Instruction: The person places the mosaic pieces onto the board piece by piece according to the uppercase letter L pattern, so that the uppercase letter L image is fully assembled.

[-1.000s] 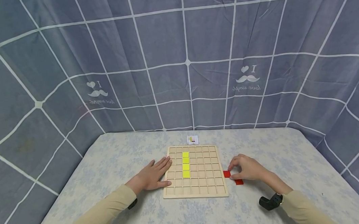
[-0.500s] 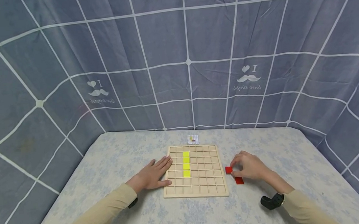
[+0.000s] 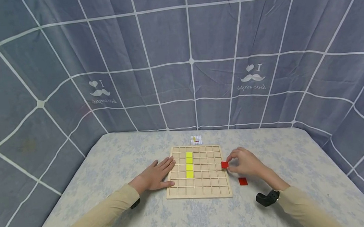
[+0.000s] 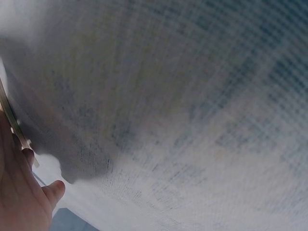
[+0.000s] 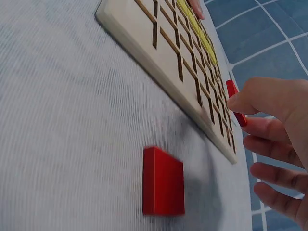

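A wooden grid board (image 3: 199,196) lies on the table, with several yellow square tiles (image 3: 189,167) in one column of its cells. My left hand (image 3: 154,176) rests with spread, straight fingers on the board's left edge. Between thumb and fingers my right hand (image 3: 245,162) pinches a red square tile (image 3: 224,165), which overlaps the board's right edge in the head view. The right wrist view shows this red tile (image 5: 236,102) raised over the board. Another red tile (image 3: 243,181) lies on the table to the right of the board, below the right hand.
Behind the board lies a small printed card (image 3: 196,140) with a grid and coloured squares. A pale blue flowered cloth (image 3: 128,147) covers the table. Blue curtains (image 3: 168,80) with white lines enclose its back and sides.
My right hand has picked up one red tile from beside the board and carried it up and left to the board's right edge. The left hand stays in place.
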Tool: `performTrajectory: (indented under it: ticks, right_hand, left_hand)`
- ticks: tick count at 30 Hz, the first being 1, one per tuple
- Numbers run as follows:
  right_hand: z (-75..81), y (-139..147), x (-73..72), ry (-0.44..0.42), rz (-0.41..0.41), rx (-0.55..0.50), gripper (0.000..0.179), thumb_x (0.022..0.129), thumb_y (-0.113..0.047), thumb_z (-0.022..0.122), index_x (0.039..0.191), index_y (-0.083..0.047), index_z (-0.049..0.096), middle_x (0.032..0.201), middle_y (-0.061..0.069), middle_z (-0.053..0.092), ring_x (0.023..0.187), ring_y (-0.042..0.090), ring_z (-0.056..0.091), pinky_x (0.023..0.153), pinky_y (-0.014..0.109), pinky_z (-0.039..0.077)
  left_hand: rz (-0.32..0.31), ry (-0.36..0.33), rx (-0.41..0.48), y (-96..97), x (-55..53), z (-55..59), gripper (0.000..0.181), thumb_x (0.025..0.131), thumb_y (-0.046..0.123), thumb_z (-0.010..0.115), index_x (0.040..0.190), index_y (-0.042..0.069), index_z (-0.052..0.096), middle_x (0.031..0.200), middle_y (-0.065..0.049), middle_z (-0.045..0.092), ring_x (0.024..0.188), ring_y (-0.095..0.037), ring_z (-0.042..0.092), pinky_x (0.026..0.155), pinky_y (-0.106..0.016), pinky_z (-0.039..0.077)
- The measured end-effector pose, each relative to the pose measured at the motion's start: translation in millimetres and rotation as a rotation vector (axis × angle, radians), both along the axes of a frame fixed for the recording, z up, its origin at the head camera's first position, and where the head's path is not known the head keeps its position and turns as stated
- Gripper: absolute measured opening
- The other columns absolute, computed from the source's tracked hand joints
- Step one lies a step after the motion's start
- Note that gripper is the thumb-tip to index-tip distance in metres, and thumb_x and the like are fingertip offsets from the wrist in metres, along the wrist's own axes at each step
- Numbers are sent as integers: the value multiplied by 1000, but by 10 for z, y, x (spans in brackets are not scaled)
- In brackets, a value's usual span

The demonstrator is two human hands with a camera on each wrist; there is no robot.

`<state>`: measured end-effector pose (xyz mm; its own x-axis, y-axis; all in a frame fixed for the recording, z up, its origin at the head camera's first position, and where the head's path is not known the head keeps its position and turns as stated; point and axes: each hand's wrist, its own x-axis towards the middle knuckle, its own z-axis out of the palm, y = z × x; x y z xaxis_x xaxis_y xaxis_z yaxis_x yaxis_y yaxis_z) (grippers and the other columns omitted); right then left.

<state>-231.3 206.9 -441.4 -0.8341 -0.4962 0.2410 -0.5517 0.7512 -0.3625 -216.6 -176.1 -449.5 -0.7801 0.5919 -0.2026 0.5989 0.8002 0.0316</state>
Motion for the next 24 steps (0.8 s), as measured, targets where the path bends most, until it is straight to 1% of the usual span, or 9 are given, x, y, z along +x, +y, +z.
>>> performTrajectory:
  ticks: [3,8,13,20,22,24]
  right_hand:
    - [3,-103,-15,-9,17,-11,11,75,-21,79,85,-20,74,85,-8,69,88,15,59,75,34,51]
    - [17,-296,-10,-20,59,-27,12,76,-24,78,87,-19,73,87,-7,70,87,15,59,73,31,49]
    - [-7,-477,-8,-20,79,-35,14,75,-26,78,86,-19,73,87,-9,69,86,12,58,73,28,48]
    - [-41,-703,-13,-19,121,-27,16,73,-28,80,84,-19,74,83,-9,68,78,7,53,69,25,45]
    - [-48,-751,-13,-22,126,-20,16,72,-29,80,84,-20,75,82,-11,68,78,5,52,70,24,45]
    - [-53,-793,-13,-22,141,-22,16,72,-28,80,84,-19,75,82,-10,69,78,6,54,72,25,45]
  left_hand:
    - [8,-4,-10,5,-9,-12,82,95,62,41,156,12,16,163,-6,12,150,-23,15,117,-54,22]
    - [9,-8,-15,14,-7,-5,82,95,63,40,156,13,17,163,-6,12,150,-23,15,117,-53,23]
    - [10,-9,-14,8,-7,3,82,95,63,41,156,13,18,163,-6,12,150,-23,15,117,-53,23]
    - [11,-15,-13,9,0,10,82,95,63,40,156,14,16,163,-5,11,150,-23,14,117,-53,22]
    - [11,-15,-15,11,5,18,82,95,63,40,156,14,16,163,-5,11,150,-23,14,117,-53,22]
    - [11,-14,-13,11,8,24,82,95,62,41,156,13,17,163,-6,12,150,-23,15,117,-54,23]
